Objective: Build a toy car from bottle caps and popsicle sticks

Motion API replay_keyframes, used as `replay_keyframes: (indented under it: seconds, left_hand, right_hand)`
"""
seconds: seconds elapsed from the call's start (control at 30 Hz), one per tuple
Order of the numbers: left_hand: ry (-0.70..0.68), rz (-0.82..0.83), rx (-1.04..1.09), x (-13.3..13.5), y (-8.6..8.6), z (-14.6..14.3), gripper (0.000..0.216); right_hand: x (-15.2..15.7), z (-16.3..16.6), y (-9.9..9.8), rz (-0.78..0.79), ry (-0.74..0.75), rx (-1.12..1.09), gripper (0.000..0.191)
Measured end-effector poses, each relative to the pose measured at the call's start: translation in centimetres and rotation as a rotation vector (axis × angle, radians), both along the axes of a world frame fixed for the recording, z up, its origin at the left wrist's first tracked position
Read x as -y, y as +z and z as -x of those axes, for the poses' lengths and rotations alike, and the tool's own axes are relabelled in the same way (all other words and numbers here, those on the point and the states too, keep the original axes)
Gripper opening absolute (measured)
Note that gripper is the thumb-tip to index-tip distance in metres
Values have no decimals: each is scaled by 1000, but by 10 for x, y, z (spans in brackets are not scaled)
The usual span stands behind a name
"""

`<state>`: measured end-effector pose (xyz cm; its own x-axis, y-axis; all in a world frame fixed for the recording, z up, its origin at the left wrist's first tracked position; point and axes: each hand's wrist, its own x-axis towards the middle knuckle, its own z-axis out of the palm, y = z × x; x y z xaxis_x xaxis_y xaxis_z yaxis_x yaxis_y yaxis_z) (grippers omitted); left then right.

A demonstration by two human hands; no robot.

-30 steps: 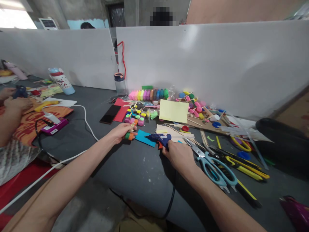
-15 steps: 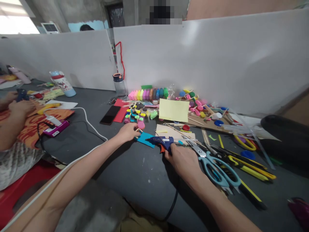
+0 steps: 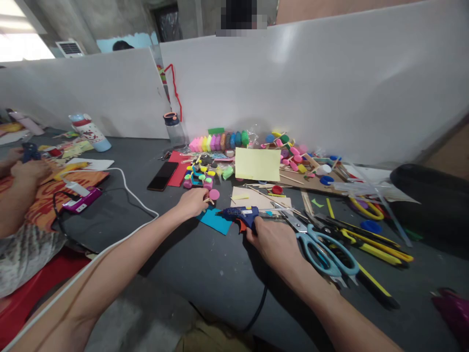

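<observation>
At the far left a co-worker's hand (image 3: 27, 168) rests on an orange sheet (image 3: 44, 191), near a white cable (image 3: 135, 195) that crosses the grey bench (image 3: 205, 264). Further right, a black phone (image 3: 163, 176) lies flat. My left hand (image 3: 192, 201) is closed, its fingertips pinching a little stick (image 3: 209, 200) with a pink disc (image 3: 214, 194) on its end. It holds the stick just over the far edge of a blue paper (image 3: 214, 221) lying on the bench. Just right of that paper, my right hand (image 3: 273, 239) is wrapped around the handle of a blue glue gun (image 3: 240, 214), nozzle pointing left toward the paper. A yellow sheet (image 3: 257, 164) lies beyond the gun. Blue-handled scissors (image 3: 326, 252) lie flat just beside my right hand, on its right.
</observation>
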<state>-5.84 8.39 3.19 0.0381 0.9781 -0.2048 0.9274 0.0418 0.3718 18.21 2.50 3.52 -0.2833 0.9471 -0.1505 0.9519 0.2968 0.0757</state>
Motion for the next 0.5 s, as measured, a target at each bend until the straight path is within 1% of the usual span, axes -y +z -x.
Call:
replay_keyframes:
  seconds: [0.13,0.27,0.37,0.5]
  left_hand:
    - [50,-16,-37,2,11,24,34]
    - [137,-47,-55,1,21,59,33]
    - [212,-67,-36,-1,21,80,34]
    - [310,-103,55,-1,15,97,35]
  right_hand:
    - [-3,10,6,26,14,-24,30]
    - [-13,39,11,68,41,-70,31]
    - [-23,68,16,109,72,-107,34]
    - [-32,101,19,151,117,-151,35]
